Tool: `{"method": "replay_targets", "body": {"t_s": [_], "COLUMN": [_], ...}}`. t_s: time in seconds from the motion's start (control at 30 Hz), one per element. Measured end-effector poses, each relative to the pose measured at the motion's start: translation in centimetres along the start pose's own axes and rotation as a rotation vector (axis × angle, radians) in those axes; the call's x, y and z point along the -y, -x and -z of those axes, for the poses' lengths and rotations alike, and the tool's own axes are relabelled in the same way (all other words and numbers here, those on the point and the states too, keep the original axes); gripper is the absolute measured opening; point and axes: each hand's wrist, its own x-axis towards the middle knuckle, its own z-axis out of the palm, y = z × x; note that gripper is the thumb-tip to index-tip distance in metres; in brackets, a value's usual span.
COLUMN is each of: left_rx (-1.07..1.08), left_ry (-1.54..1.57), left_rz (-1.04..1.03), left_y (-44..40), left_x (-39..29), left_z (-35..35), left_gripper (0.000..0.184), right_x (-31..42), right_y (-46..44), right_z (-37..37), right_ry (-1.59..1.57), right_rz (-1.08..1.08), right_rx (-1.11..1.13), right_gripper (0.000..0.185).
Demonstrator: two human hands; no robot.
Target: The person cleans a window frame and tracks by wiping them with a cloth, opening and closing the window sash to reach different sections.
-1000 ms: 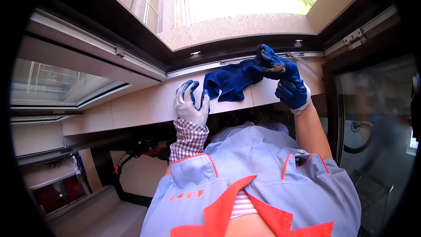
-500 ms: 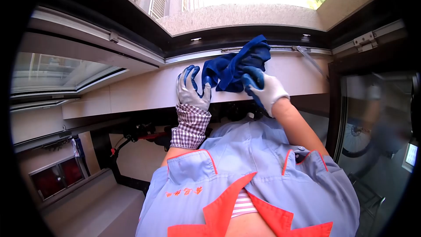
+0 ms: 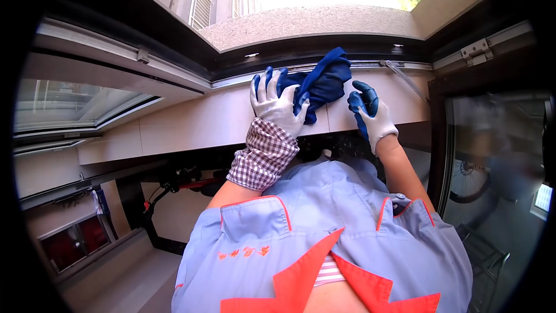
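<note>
A crumpled dark blue cloth (image 3: 327, 81) lies on the pale window sill (image 3: 202, 117), its top reaching over the metal track of the window frame. My left hand (image 3: 278, 101), in a white glove with blue palm and fingertips, rests on the cloth's left part with its fingers spread. To the right of the cloth is my right hand (image 3: 370, 113), gloved the same way, apart from the cloth. Its fingers are curved and parted, with nothing between them.
An open window sash (image 3: 87, 104) stands at the left, and a dark-framed glass pane (image 3: 498, 156) at the right. A metal stay arm (image 3: 405, 81) slants over the sill's right end. Below the sill is a bicycle partly in view (image 3: 191, 182).
My right hand held the cloth up, brought it down to the sill, then let go and moved right. My left hand has moved right onto the cloth.
</note>
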Motion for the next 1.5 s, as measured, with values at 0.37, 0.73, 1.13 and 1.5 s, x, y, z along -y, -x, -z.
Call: {"method": "replay_targets", "body": {"t_s": [0.37, 0.73, 1.13, 1.5], "left_rx": [0.067, -0.117, -0.044, -0.117], "left_ry": [0.289, -0.113, -0.081, -0.092], "left_rz": [-0.311, 0.253, 0.310, 0.303], "left_y": [2.4, 2.4, 0.9, 1.5], "left_x": [-4.5, 2.8, 3.4, 3.8], "left_z": [0.2, 0.6, -0.1, 0.6], "left_gripper": [0.049, 0.064, 0.046, 0.032], "right_x": [2.1, 3.9, 4.6, 5.5], "right_y": [-0.2, 0.8, 1.8, 0.2], "right_z": [-0.2, 3.5, 2.2, -7.9], "right_ry": [-0.093, -0.195, 0.482, 0.880], "right_rz": [-0.301, -0.105, 0.399, 0.745], "right_rx": [0.086, -0.112, -0.344, 0.083], "right_gripper": [0.049, 0.033, 0.047, 0.055]}}
